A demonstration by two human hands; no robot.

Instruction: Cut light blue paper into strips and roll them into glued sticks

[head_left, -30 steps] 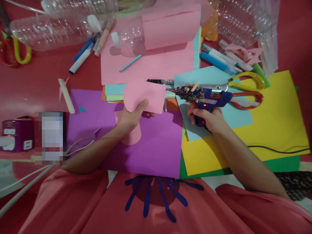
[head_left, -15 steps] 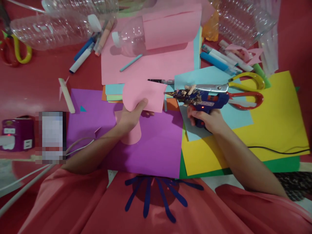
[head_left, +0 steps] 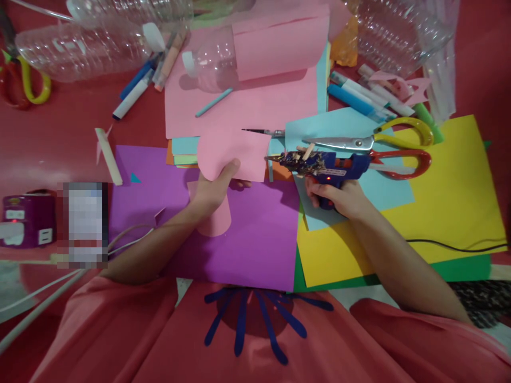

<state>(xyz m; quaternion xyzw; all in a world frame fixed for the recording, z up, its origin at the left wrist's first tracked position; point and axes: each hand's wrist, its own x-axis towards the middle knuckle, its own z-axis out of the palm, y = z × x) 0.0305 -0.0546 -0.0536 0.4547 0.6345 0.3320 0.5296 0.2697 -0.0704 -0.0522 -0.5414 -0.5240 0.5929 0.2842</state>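
Between thumb and fingers, my left hand (head_left: pixel 217 189) pinches a pink paper cutout (head_left: pixel 227 151) with one rounded end and one straight end. My right hand (head_left: pixel 335 194) is wrapped round the handle of a blue hot glue gun (head_left: pixel 343 166), whose lit red light shows. Its nozzle, clogged with wood bits, points left and meets or nearly meets the cutout's right edge. A second pink cutout (head_left: pixel 217 221) lies on purple paper (head_left: pixel 255 239) under my left wrist. Scissors (head_left: pixel 359 143) with yellow and red handles lie just beyond the glue gun.
A clear bottle (head_left: pixel 215 58) wrapped in pink paper lies at the back. More plastic bottles (head_left: pixel 88 50) and markers (head_left: pixel 133 98) surround it. Yellow paper (head_left: pixel 451 191) lies at right, crossed by a black cord (head_left: pixel 451 246). A phone (head_left: pixel 85 223) and a purple power adapter (head_left: pixel 30 221) sit at left.
The glue gun has moved slightly left and down, its nozzle now at the cutout's edge. My left hand and the cutout have shifted a little left.
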